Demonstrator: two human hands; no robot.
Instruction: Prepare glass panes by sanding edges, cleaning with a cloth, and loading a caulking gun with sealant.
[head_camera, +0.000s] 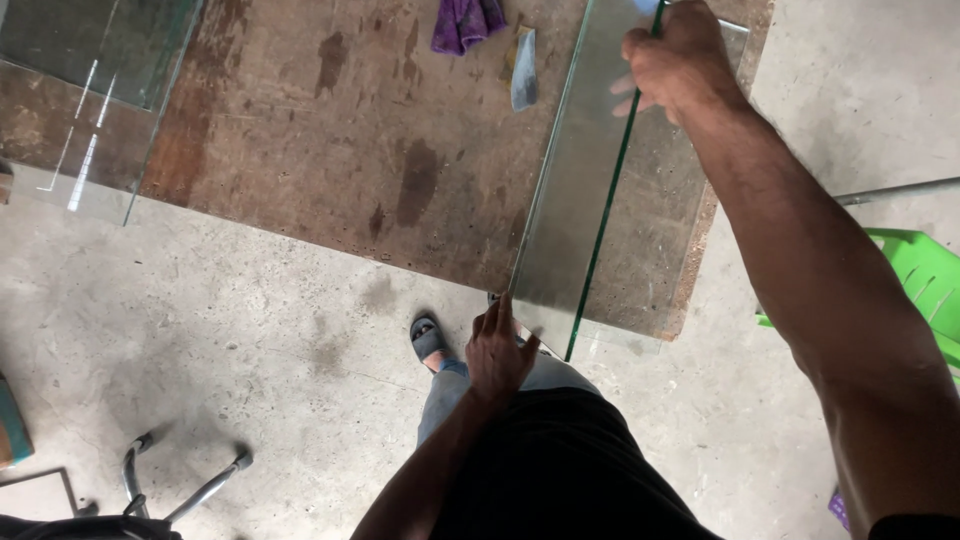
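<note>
A long clear glass pane (575, 190) stands tilted on its edge over a stained brown wooden tabletop (330, 130). My right hand (672, 62) grips the pane's upper far edge, fingers wrapped over it. My left hand (498, 350) touches the pane's near lower corner with fingers spread upward. A second flat glass sheet (650, 220) lies on the table just right of the tilted pane.
Another glass sheet (90, 90) overhangs the table's left end. A purple cloth (465, 22) and a grey rag (524, 68) lie at the table's far side. A green plastic chair (925, 280) stands right; metal tube legs (190, 480) on the concrete floor lower left.
</note>
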